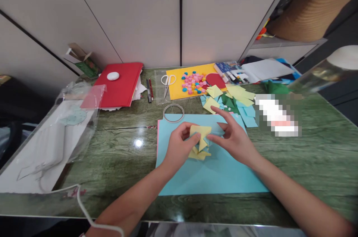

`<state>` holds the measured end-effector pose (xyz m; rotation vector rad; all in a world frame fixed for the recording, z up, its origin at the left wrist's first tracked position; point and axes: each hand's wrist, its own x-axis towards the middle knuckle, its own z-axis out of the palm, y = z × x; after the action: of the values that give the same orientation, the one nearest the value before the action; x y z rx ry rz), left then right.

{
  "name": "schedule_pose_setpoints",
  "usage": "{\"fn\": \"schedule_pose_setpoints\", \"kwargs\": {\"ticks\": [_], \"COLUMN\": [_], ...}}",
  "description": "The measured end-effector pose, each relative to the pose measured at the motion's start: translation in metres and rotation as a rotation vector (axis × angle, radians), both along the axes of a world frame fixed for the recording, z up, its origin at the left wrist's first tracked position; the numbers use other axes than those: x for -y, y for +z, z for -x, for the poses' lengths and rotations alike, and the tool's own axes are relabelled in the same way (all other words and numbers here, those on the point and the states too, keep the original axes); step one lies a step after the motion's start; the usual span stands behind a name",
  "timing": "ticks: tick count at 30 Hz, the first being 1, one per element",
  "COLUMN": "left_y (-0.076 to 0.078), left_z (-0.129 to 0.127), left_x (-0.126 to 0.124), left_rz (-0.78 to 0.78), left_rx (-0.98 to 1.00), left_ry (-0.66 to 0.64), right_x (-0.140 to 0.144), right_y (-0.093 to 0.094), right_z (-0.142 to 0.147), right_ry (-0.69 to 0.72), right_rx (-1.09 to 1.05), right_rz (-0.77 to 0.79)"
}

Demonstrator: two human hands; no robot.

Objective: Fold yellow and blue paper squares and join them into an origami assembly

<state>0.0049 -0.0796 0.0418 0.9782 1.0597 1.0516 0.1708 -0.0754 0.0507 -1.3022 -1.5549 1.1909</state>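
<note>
Above a light blue sheet (195, 177), my left hand (181, 140) pinches a folded yellow paper (205, 131) between thumb and fingers. My right hand (235, 136) meets it from the other side. Its thumb and a finger close on a blue folded paper (214, 136) beside the yellow one, while its index finger stretches away. Below the hands sit more yellow folds (199, 154); whether they join the held papers I cannot tell. Behind the hands lie loose yellow papers (214, 91) and blue papers (247, 114).
A roll of tape (173, 113) lies at the sheet's top edge. Farther back are scissors (167, 84), pink, blue and yellow beads (192, 81) on yellow card, and pens (150, 90). A red folder (119, 87) and clear plastic bag (81, 117) lie left. A cable (86, 211) crosses the front edge.
</note>
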Motion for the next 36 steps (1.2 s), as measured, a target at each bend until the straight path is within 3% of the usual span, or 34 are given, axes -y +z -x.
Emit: {"fn": "schedule_pose_setpoints", "kwargs": {"ticks": [10, 20, 26, 36], "left_y": [0.0024, -0.0008, 0.0018, 0.0025], "left_z": [0.0002, 0.0007, 0.0007, -0.0014], "left_x": [0.0001, -0.0009, -0.0015, 0.0002], "left_rz": [-0.002, -0.009, -0.006, -0.015], "left_rx": [-0.047, -0.03, -0.068, -0.073], "left_ry": [0.062, 0.027, -0.007, 0.021], "right_x": [0.0002, -0.0011, -0.0042, -0.0025], "right_y": [0.0001, 0.0006, -0.0002, 0.0022], "right_z": [0.0018, -0.0012, -0.0071, -0.003], "right_ry": [0.038, 0.06, 0.13, 0.085], "right_rx": [0.129, 0.218, 0.095, 0.131], "right_rz": [-0.036, -0.087, 0.043, -0.03]}}
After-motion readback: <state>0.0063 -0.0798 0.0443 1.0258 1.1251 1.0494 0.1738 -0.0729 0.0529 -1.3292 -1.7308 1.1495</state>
